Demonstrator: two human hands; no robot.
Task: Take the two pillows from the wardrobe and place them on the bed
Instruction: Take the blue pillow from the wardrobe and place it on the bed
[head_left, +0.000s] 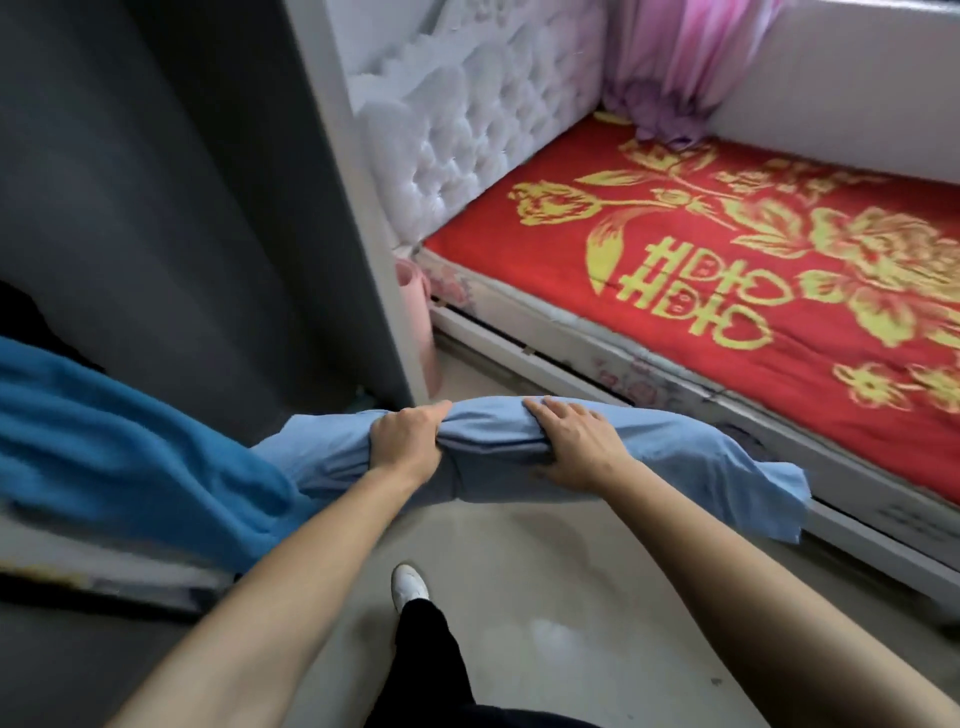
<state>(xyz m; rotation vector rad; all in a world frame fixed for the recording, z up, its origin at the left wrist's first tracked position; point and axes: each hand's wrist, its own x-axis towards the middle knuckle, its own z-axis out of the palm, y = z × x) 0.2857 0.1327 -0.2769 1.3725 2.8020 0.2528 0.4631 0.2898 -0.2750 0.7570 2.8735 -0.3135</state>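
Observation:
A light blue pillow (675, 452) hangs in the air in front of me, between the wardrobe (171, 218) on the left and the bed (701, 291) on the right. My left hand (408, 441) grips its bunched middle. My right hand (576, 447) clasps it from above and below a little to the right. The pillow's left end still reaches toward the wardrobe opening, its loose right end droops over the bed's edge. The bed wears a red cover with gold flowers. I see only this one pillow.
A deep blue fleece blanket (119, 452) spills out of the wardrobe shelf at the left. A white tufted headboard (478, 119) and a pink curtain (675, 62) stand at the bed's far end. A pink bin (421, 312) sits by the wardrobe's side. My white shoe (410, 584) is on the grey floor.

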